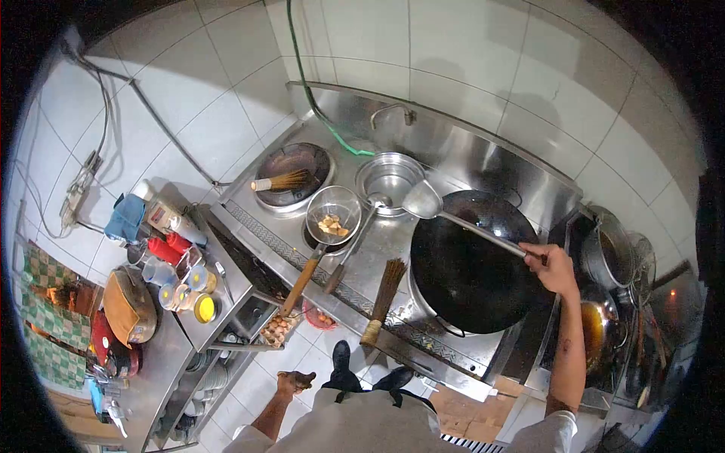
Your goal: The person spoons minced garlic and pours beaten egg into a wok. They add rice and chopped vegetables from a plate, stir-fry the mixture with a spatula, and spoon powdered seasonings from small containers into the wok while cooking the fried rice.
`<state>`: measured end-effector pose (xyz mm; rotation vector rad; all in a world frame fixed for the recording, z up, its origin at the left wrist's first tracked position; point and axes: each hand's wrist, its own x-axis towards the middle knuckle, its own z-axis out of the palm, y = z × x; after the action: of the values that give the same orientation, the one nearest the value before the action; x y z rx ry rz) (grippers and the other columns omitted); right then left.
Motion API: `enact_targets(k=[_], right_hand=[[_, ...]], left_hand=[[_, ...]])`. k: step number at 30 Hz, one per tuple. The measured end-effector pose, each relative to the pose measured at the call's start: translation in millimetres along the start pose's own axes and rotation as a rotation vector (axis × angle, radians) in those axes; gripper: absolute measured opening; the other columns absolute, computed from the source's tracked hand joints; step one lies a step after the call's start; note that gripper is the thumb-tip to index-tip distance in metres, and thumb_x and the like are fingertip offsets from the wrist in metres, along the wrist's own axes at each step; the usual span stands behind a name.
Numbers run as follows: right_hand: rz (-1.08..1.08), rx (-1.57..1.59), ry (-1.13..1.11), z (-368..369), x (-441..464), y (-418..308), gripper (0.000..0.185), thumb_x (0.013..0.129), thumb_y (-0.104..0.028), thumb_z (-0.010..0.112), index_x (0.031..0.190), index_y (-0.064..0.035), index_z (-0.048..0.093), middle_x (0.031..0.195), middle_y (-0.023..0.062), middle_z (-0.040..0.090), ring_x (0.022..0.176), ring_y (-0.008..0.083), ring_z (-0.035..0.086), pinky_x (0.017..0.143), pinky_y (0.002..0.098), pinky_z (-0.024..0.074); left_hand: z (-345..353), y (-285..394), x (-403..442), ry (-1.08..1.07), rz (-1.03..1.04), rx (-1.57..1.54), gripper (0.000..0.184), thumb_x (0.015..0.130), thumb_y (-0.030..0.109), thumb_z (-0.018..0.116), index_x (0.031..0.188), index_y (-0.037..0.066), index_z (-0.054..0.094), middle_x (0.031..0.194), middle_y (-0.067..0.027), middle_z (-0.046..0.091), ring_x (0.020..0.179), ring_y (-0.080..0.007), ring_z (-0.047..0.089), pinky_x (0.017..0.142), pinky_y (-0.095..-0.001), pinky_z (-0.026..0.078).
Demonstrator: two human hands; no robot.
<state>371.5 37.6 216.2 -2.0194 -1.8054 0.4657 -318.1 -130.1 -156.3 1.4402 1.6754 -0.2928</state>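
My right hand [553, 268] is closed around the end of a long-handled wok spatula [483, 230]. The handle crosses above a large black wok [472, 275], and the metal head is over the wok's left edge, beside a steel pot of water [391, 181]. A ladle [355, 245] leans with its bowl in that pot. My left hand [295, 381] hangs low near my body, fingers loosely curled and apart, with nothing visible in it. Left of the ladle, a wooden-handled strainer [332, 215] holds pale brown pieces and rests over a burner opening.
A bamboo brush [385, 298] lies on the stove front; another brush [283, 181] lies across a smaller wok [298, 162]. A green hose [325, 121] runs down the wall. Seasoning containers [204, 308] crowd the left counter. At right stands a pan of dark liquid [602, 328].
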Motion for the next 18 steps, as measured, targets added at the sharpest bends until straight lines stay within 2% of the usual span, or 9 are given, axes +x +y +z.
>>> enact_targets(k=[1, 3, 5, 7, 9, 10, 13, 16, 18], right_hand=[[-0.032, -0.091, 0.056, -1, 2, -26, 0.031, 0.088, -0.021, 0.071, 0.119, -0.0211, 0.074, 0.090, 0.0131, 0.074, 0.075, 0.0294, 0.070, 0.070, 0.0387, 0.0529], [-0.135, -0.131, 0.118, 13, 8, -68, 0.029, 0.088, -0.021, 0.071, 0.117, -0.0224, 0.074, 0.098, 0.0135, 0.074, 0.081, 0.0336, 0.070, 0.075, 0.0425, 0.0545], [-0.187, -0.318, 0.203, 42, 12, -124, 0.030, 0.089, -0.020, 0.070, 0.118, -0.0235, 0.074, 0.099, 0.0149, 0.073, 0.084, 0.0342, 0.070, 0.075, 0.0450, 0.0551], [-0.112, -0.363, 0.203, 78, 16, -179, 0.031, 0.087, -0.018, 0.070, 0.117, -0.0242, 0.073, 0.092, 0.0144, 0.070, 0.084, 0.0333, 0.069, 0.072, 0.0456, 0.0541], [-0.229, -0.431, 0.288, 128, 27, -195, 0.031, 0.087, -0.015, 0.068, 0.116, -0.0245, 0.073, 0.087, 0.0115, 0.065, 0.077, 0.0335, 0.067, 0.068, 0.0454, 0.0518], [-0.288, -0.484, 0.346, 144, 30, -204, 0.032, 0.086, -0.013, 0.068, 0.116, -0.0237, 0.074, 0.086, 0.0103, 0.065, 0.078, 0.0311, 0.066, 0.069, 0.0435, 0.0504], [-0.317, -0.559, 0.394, 159, 21, -250, 0.040, 0.080, -0.006, 0.067, 0.116, -0.0222, 0.074, 0.088, 0.0086, 0.062, 0.084, 0.0270, 0.063, 0.073, 0.0407, 0.0483], [-0.272, -0.576, 0.423, 148, -2, -300, 0.048, 0.074, 0.000, 0.066, 0.116, -0.0206, 0.073, 0.090, 0.0074, 0.061, 0.089, 0.0246, 0.061, 0.076, 0.0393, 0.0460], [-0.230, -0.581, 0.459, 156, -10, -317, 0.048, 0.074, 0.000, 0.066, 0.117, -0.0185, 0.072, 0.092, 0.0059, 0.060, 0.089, 0.0245, 0.059, 0.077, 0.0395, 0.0436]], left_hand=[[9, -24, 13, 0.000, 0.000, -0.008, 0.034, 0.093, 0.028, 0.059, 0.082, -0.002, 0.069, 0.077, -0.0148, 0.071, 0.054, -0.0228, 0.065, 0.046, -0.0327, 0.050], [23, -60, 33, 0.105, -0.061, -1.288, 0.034, 0.094, 0.030, 0.058, 0.091, -0.001, 0.070, 0.079, -0.0129, 0.072, 0.050, -0.0177, 0.062, 0.041, -0.0280, 0.043], [-9, -46, 25, 0.052, 0.048, -1.210, 0.035, 0.095, 0.032, 0.056, 0.097, 0.000, 0.070, 0.079, -0.0095, 0.072, 0.047, -0.0154, 0.059, 0.039, -0.0265, 0.040], [-38, -37, 29, -0.031, -0.034, -0.865, 0.037, 0.094, 0.037, 0.055, 0.094, 0.004, 0.071, 0.072, -0.0050, 0.070, 0.046, -0.0124, 0.055, 0.040, -0.0250, 0.039], [-29, -76, 69, 0.017, -0.090, -0.883, 0.039, 0.092, 0.043, 0.058, 0.088, 0.007, 0.074, 0.064, -0.0010, 0.066, 0.046, -0.0106, 0.054, 0.043, -0.0230, 0.039], [-30, -102, 86, 0.015, 0.254, -0.756, 0.041, 0.092, 0.045, 0.058, 0.084, 0.007, 0.074, 0.063, -0.0010, 0.066, 0.046, -0.0094, 0.054, 0.043, -0.0222, 0.039], [-48, -110, 69, -0.009, 0.314, -0.840, 0.043, 0.093, 0.047, 0.059, 0.076, 0.011, 0.074, 0.063, -0.0007, 0.068, 0.045, -0.0088, 0.054, 0.040, -0.0217, 0.038], [-57, -130, 59, 0.137, 0.035, -1.312, 0.033, 0.092, 0.046, 0.063, 0.075, 0.019, 0.073, 0.063, 0.0021, 0.067, 0.043, -0.0091, 0.055, 0.038, -0.0226, 0.039], [-57, -170, 87, 0.065, 0.067, -1.044, 0.034, 0.091, 0.047, 0.064, 0.076, 0.018, 0.073, 0.064, 0.0006, 0.068, 0.045, -0.0101, 0.057, 0.039, -0.0233, 0.040]])
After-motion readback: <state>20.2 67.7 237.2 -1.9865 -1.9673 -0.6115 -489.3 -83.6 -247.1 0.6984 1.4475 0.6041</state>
